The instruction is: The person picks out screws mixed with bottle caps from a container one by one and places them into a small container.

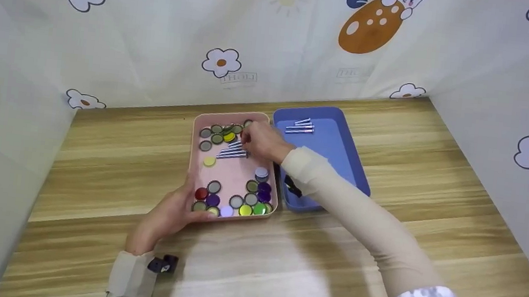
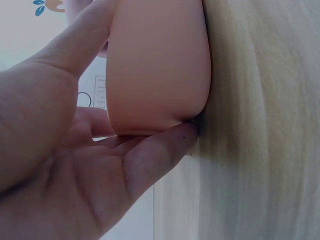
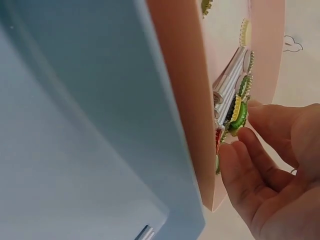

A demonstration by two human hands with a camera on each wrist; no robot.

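From where I stand, the person's left hand is spread wide around the near left corner of the pink tray, thumb along the near wall and fingers along the left side, seemingly bracing it. The right hand reaches into the tray's far right part, fingers drawn fairly narrow among the bottle caps, close to a green-rimmed one; I cannot tell whether the fingertips grip anything. Just beside them lies a bundle of screws, heads toward the right wall. Next door, the blue tray carries a few loose screws near its far left corner. My guess is that sorting screws from caps is partly done, this being a pick; the next move seems to call for a clean pinch on one piece without dragging its neighbours.
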